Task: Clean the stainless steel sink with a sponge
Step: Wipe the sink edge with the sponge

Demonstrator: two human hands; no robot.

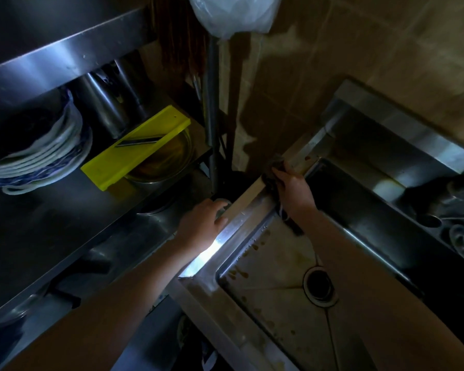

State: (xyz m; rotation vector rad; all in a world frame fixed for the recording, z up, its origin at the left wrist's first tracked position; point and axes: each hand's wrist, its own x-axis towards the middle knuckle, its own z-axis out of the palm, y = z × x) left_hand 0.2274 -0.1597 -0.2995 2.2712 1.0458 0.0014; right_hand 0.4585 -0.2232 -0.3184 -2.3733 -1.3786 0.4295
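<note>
A stainless steel sink (225, 228) fills the lower right, its basin floor spotted with brown stains around a round drain (319, 287). My right hand (292, 188) grips a dark sponge (272, 171) and presses it on the sink's far left corner rim. My left hand (202, 220) rests with relaxed fingers on the outer left edge of the rim, beside a bright wet patch. The sponge is partly hidden by my fingers.
Left of the sink stands a steel shelf rack with stacked plates (38, 153), a yellow slicer (134, 148) over a metal bowl (166, 162), and metal cups. A vertical pipe (212, 116) runs up the tiled wall corner. A second basin (386, 188) lies to the right.
</note>
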